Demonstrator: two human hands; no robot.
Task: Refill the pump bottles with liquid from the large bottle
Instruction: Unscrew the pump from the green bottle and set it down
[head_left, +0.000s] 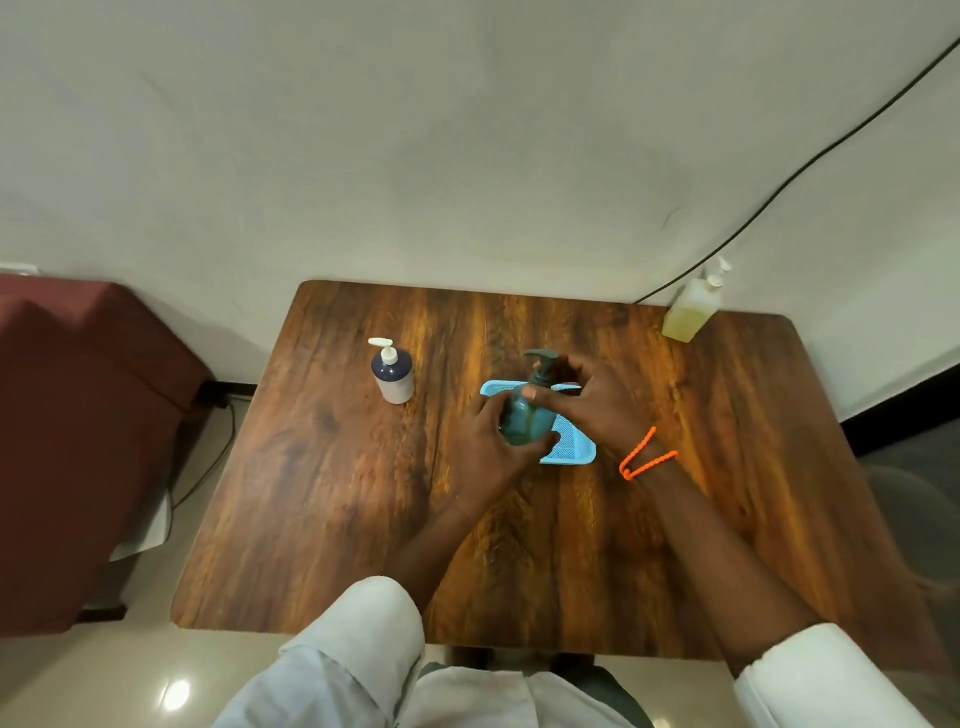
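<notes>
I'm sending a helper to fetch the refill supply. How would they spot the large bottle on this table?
Start at the wooden table and look to its far right corner, against the wall. The large bottle stands there alone, beside a black cable. It is clear plastic holding pale yellow liquid with a white top, unlike the teal pump bottle and the navy-and-white pump bottle.

no readable text, labels or brands anywhere

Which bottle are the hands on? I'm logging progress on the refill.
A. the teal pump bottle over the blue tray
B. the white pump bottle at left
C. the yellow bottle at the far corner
A: the left hand grips the teal bottle body and the right hand its neck, over the tray.
</notes>
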